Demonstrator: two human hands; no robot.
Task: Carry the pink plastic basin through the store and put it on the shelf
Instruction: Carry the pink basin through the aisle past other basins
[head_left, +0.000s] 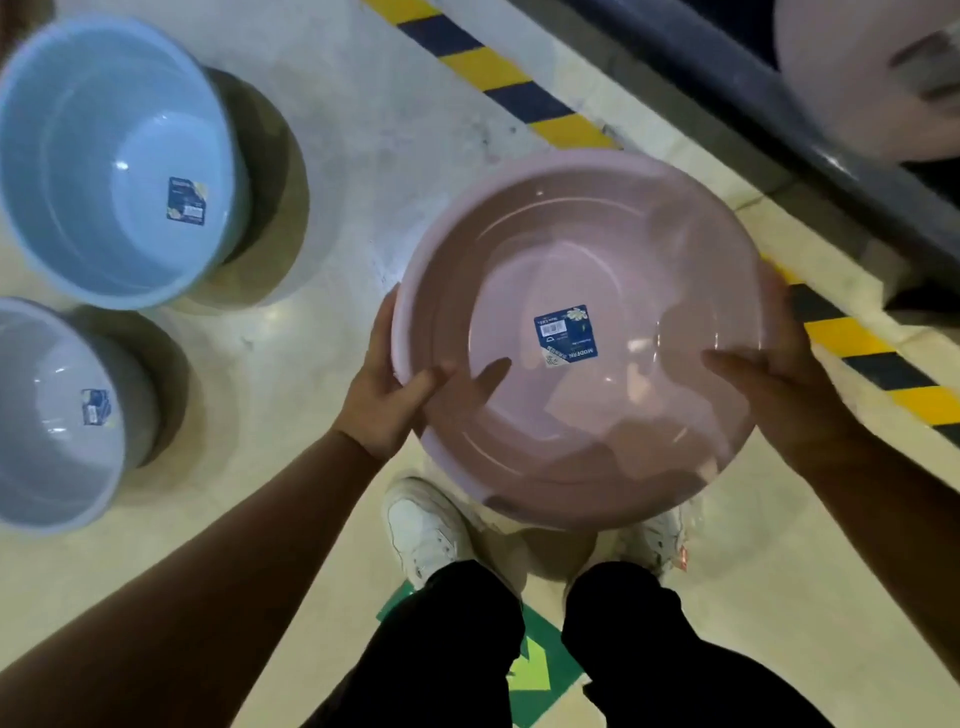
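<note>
The pink plastic basin (597, 249) is round and shallow, with a blue label stuck inside on its bottom. It is held above the floor, over my white shoes. My left hand (387, 387) grips its left rim, thumb inside the bowl. On the opposite rim my right hand (774, 384) does the same, thumb lying over the edge. A dark shelf edge (769, 124) runs diagonally across the upper right.
A light blue bucket (104, 156) and a grey-blue bucket (52, 415) stand on the pale floor at the left. Yellow-and-black hazard tape (519, 88) runs along the shelf base. Another pale pink basin (857, 78) sits at the top right. A green arrow marker (535, 670) lies by my feet.
</note>
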